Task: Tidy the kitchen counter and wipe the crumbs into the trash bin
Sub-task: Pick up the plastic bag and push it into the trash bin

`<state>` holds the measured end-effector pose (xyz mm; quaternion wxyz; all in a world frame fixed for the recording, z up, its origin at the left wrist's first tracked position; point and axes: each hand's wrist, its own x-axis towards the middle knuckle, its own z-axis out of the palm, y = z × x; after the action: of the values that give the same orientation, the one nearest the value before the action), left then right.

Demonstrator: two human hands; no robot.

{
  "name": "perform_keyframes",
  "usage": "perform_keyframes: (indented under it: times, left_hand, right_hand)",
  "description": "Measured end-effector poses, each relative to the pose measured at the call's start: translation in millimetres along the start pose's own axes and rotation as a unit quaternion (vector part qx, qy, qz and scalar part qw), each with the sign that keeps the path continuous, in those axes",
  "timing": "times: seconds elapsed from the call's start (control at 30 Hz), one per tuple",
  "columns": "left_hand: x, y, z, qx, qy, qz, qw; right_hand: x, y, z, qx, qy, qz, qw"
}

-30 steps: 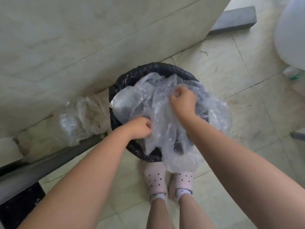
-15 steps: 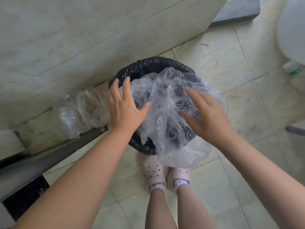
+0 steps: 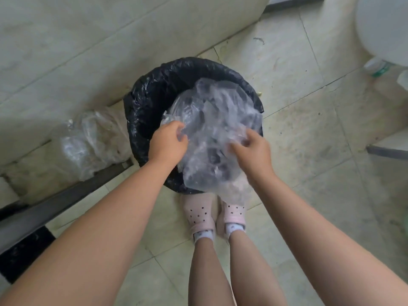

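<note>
Trash bin (image 3: 152, 100): a round container lined with a glossy black bag whose edge is folded over the rim; it is seen from above, standing upright on a pale tiled floor, close against a light stone-faced wall base. Clear plastic bag (image 3: 216, 129): a crumpled, translucent sheet of film, bunched over the near and right part of the bin's opening and draped outward across the near rim, its lower edge hanging down outside the bin. The far-left part of the black lining is left uncovered.

soft daylight, wide-angle warp, slight blur
</note>
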<state>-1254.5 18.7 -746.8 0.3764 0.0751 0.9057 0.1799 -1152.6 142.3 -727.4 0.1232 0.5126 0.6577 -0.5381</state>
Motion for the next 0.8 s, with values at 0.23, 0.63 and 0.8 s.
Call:
perform_keyframes:
  times: [0.23, 0.63, 0.8]
  left_hand:
    - [16.1, -20.8, -3.7, -0.005, -0.018, 0.113, 0.993]
    - [100.3, -45.3, 75.9, 0.49, -0.167, 0.059, 0.853]
    - [94.9, -38.8, 71.2, 0.467, -0.167, 0.051, 0.867]
  right_hand:
    - [75.1, -2.3, 73.7, -0.28, -0.244, -0.155, 0.915]
    - [149.2, 37.7, 111.8, -0.458, -0.231, -0.058, 0.857]
    - [128.6, 22.7, 80.6, -0.471, -0.186, -0.117, 0.855]
